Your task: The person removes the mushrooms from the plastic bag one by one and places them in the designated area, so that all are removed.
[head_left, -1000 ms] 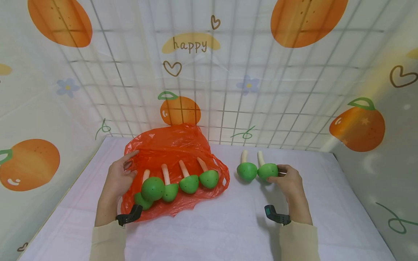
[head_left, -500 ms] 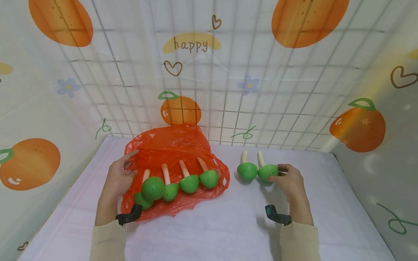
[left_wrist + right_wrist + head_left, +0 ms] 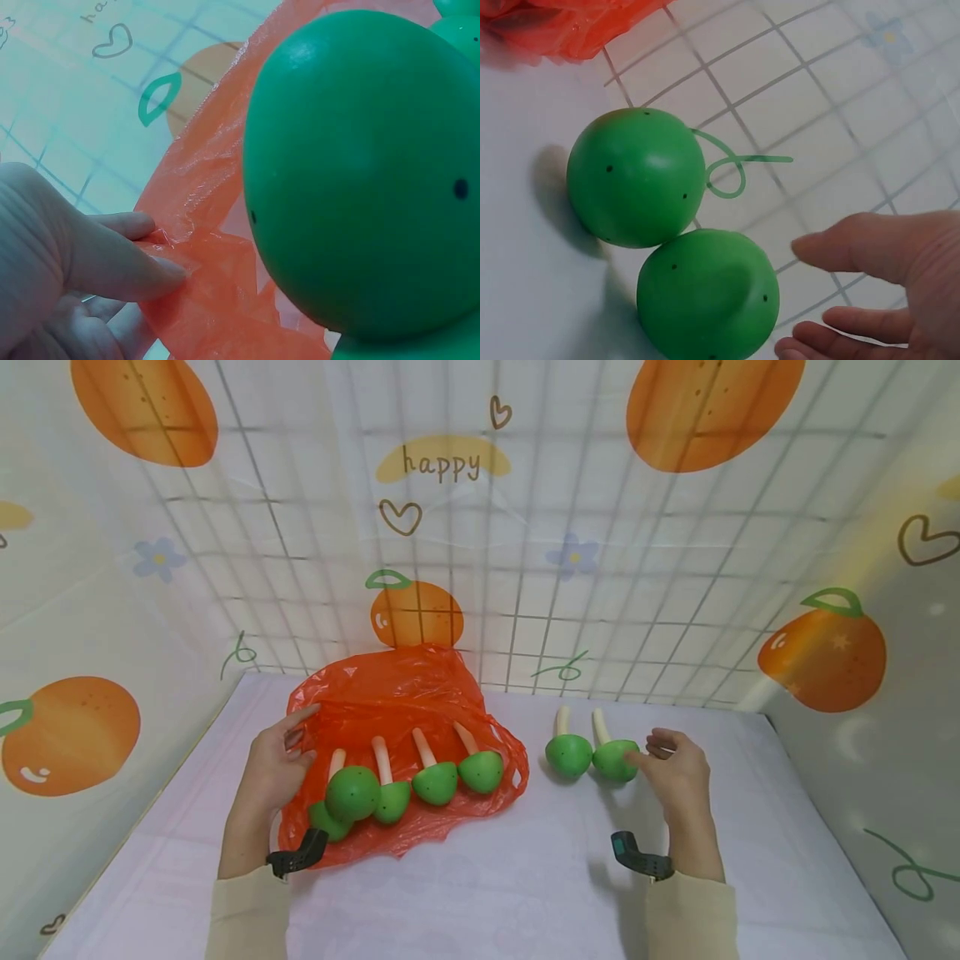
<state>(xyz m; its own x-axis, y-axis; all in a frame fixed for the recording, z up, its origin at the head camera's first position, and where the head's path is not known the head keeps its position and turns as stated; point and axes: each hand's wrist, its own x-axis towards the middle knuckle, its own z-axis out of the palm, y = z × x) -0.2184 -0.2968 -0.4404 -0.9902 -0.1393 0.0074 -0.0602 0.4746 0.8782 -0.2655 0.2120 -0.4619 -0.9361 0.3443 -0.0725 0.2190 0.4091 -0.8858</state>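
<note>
A red plastic bag (image 3: 390,681) lies spread on the white-covered table. Several toy mushrooms with green, black-dotted caps rest on its lower layer, stems towards the back. One green cap (image 3: 352,793) lies over another at the left end. My left hand (image 3: 272,772) pinches the bag's left edge between thumb and fingers, as the left wrist view shows. Right of the bag, two more mushrooms stand side by side, the left one (image 3: 567,756) and the right one (image 3: 615,762). Beside the latter, my right hand (image 3: 681,777) has its fingers apart and holds nothing.
A thin sheet printed with oranges, hearts and the word "happy" (image 3: 442,462) hangs in front of a wire grid at the back. Similar printed walls rise at both sides. Each wrist carries a black strap, such as the right strap (image 3: 641,860).
My right hand has let go of the right-hand mushroom and drawn slightly to the right, its fingers spreading. The left hand and the bag stay as they were.
</note>
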